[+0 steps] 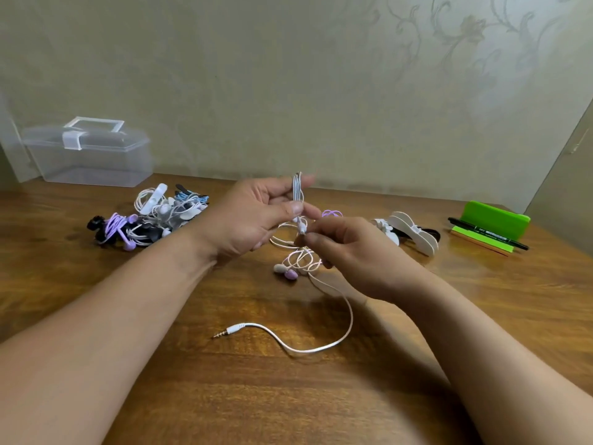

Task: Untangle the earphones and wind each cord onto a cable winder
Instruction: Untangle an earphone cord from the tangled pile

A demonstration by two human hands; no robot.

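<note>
1. Between the two hands, above the table (pixel 321 396), a folded bundle (pixel 297 187) of white cord stands upright, pinched by the left hand (pixel 253 213) between thumb and fingers.
2. Just right of and below it, the right hand (pixel 346 248) pinches the same cord at a small white joint (pixel 301 227), fingertips closed on it.
3. Below both hands the cord drops into loose pinkish loops (pixel 301 258) on the wood, touching the right hand's fingers.
4. Two earbuds (pixel 285 271), one pale and one lilac, lie just left of those loops.
5. Nearer the person, the flat cord curves under the right wrist and ends in a plug (pixel 229 331), well below the hands.
6. Left of the left hand lies a pile (pixel 150 216) of wound earphones in white, purple, blue and black.
7. Beyond that pile sits a clear box (pixel 90 152) with its lid on.
8. Right of the right hand lie white winders (pixel 414 232).
9. Farther right, a black pen (pixel 487 237) rests against a green stand (pixel 494 220).
</note>
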